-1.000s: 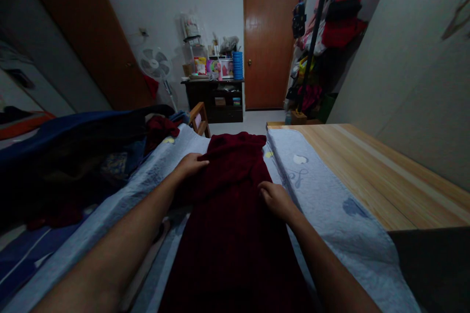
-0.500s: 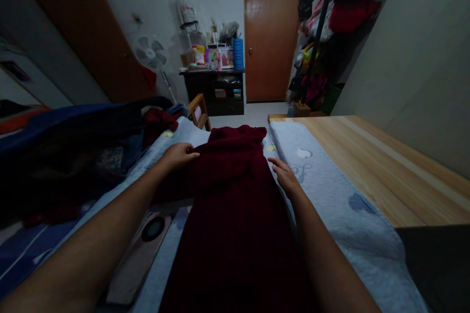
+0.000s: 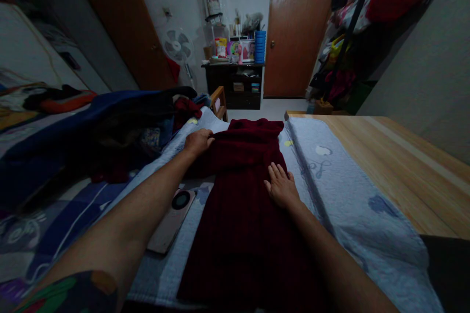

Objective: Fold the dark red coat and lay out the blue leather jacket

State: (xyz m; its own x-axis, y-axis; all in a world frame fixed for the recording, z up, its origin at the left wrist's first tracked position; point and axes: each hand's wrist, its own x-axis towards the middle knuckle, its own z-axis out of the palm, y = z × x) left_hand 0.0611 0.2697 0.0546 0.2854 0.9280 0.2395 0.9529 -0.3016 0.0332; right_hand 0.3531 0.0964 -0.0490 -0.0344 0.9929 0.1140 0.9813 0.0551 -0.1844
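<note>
A dark red sweater (image 3: 249,215) lies spread lengthwise in front of me, its collar end pointing away. One sleeve runs out to the left from the upper part. My left hand (image 3: 199,141) is closed on that sleeve near the garment's left side. My right hand (image 3: 282,187) rests flat on the right part of the sweater, below the shoulder, fingers stretched out and holding nothing. Beside my left forearm lies a phone (image 3: 171,225) with a large round camera ring, partly covered by the arm.
Beneath everything is a light blue quilted mat (image 3: 330,176), with wooden boards (image 3: 404,151) to its right. Heaped clothes (image 3: 106,132) lie at the left. Further off stand a wooden chair (image 3: 219,100), a fan (image 3: 178,46) and a dark cabinet (image 3: 233,85).
My right hand has moved from beside the sweater's right edge onto the fabric and now lies flat. My left hand stays on the sleeve. The camera view has turned left.
</note>
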